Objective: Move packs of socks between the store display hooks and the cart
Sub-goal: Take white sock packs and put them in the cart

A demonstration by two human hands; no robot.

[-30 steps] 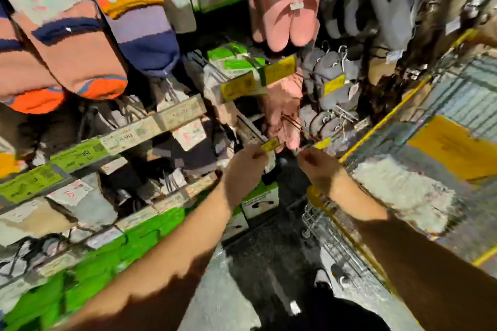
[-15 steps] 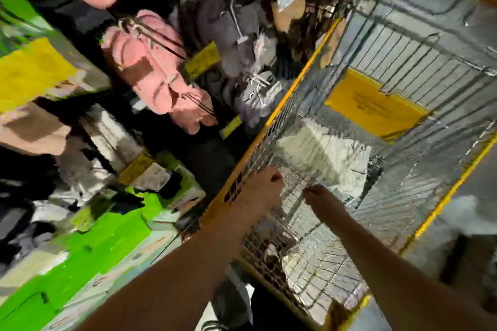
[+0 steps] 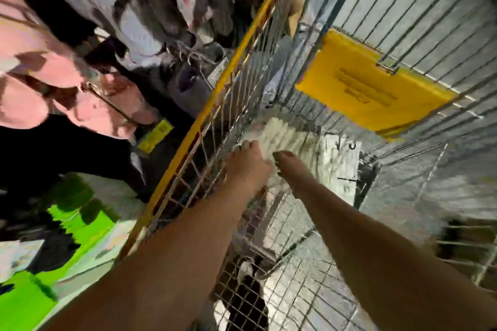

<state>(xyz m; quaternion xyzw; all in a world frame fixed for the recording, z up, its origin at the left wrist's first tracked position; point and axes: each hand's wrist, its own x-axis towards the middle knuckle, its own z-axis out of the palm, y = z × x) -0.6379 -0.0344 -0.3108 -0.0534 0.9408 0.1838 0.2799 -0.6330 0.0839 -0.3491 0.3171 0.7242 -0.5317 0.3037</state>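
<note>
Down inside the wire cart [image 3: 269, 105], both hands reach toward a pale, fuzzy pack of socks [image 3: 285, 140] lying on the cart's mesh floor near its left wall. At the pack's near left edge, the left hand [image 3: 250, 162] shows mostly its back, and its fingers bend down onto the pack; whether they actually grip it I cannot tell. Just right of it, the right hand [image 3: 289, 162] points its fingers into the same pack, and motion blur hides whether they are apart or pinched. A white card with a hook hole [image 3: 340, 153] lies right of the fuzzy part, touching it. On the far right, a yellow flap [image 3: 371, 88] hangs on the cart's wire. Along the left wall runs a yellow rail [image 3: 215, 94]. Left of the cart, outside it, pink slippers [image 3: 53, 83] and grey ones [image 3: 145, 19] hang on display hooks, with a yellow price tag [image 3: 154, 136] below the pink ones.
</note>
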